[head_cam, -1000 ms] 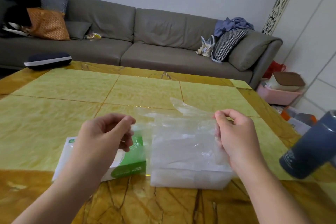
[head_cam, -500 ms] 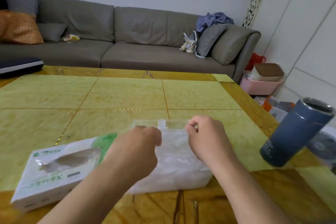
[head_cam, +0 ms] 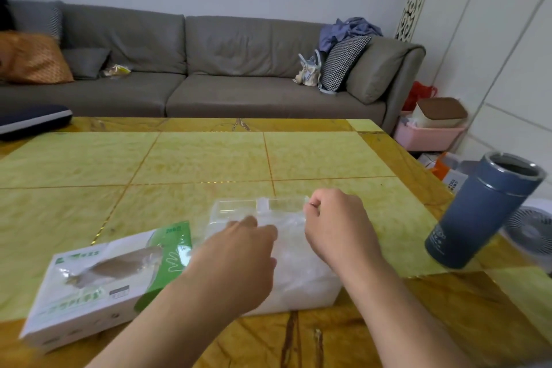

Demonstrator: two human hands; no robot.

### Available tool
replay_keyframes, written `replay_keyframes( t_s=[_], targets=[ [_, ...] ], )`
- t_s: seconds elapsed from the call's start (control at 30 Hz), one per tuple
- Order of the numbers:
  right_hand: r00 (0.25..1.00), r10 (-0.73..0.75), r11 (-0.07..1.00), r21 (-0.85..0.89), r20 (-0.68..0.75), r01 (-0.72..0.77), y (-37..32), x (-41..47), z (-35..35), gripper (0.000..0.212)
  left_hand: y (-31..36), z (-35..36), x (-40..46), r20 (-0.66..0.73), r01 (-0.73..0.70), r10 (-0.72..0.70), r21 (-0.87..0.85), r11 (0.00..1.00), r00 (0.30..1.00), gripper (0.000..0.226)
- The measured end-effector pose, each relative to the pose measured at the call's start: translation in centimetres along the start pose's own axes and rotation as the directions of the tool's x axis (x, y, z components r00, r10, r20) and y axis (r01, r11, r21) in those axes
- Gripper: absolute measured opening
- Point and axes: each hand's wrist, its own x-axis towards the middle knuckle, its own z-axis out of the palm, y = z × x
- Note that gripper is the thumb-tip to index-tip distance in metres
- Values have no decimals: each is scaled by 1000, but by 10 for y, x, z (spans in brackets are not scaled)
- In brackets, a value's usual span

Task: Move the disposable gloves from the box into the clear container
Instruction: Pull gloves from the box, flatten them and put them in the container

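Both hands, left hand [head_cam: 239,251] and right hand [head_cam: 334,224], fingers curled on a glove [head_cam: 286,227], tuck it into the clear container [head_cam: 298,287]; next move: reach to the box [head_cam: 98,281].

table [head_cam: 209,158] is yellow-green marbled tiles with a brown veined border. box [head_cam: 98,284] is white with green, container [head_cam: 239,209] clear, gloves [head_cam: 295,266] milky see-through. tumbler [head_cam: 484,212] slate blue, sofa [head_cam: 209,69] grey-brown, one houndstooth cushion [head_cam: 343,63].
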Motion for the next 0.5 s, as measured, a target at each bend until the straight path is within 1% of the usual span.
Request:
replay_keyframes(
  t_s=[0.03,0.1,0.17,0.23,0.3,0.4,0.47,0.5],
  targets=[
    [1000,3,999,-34,-10,-3,1,0,-1,32,-5,5,3,62,13,-15,21,1000,998,33],
    [1000,11,996,-92,-24,-13,5,1,-1,31,-15,11,8,164,48,-47,-8,999,985,40],
    [1000,9,991,-136,-29,-13,6,1,-1,30,-22,12,15,234,76,-67,-33,997,970,46],
    [1000,3,987,-161,-30,-8,5,1,-1,27,-24,13,23,274,97,-85,-31,995,958,50],
    [999,0,983,-183,-32,-6,3,0,-2,23,-22,13,30,285,113,-103,-19,993,953,53],
    [1000,-8,979,-206,-27,2,-1,-3,-6,19,-20,13,39,259,102,-102,14,995,960,54],
    [998,-51,976,-216,-47,40,-4,-6,-13,18,-19,13,41,252,89,-97,43,995,963,52],
    [993,-102,974,-211,-61,87,-8,-9,-18,21,-20,13,43,254,83,-94,55,995,963,50]
  ],
)
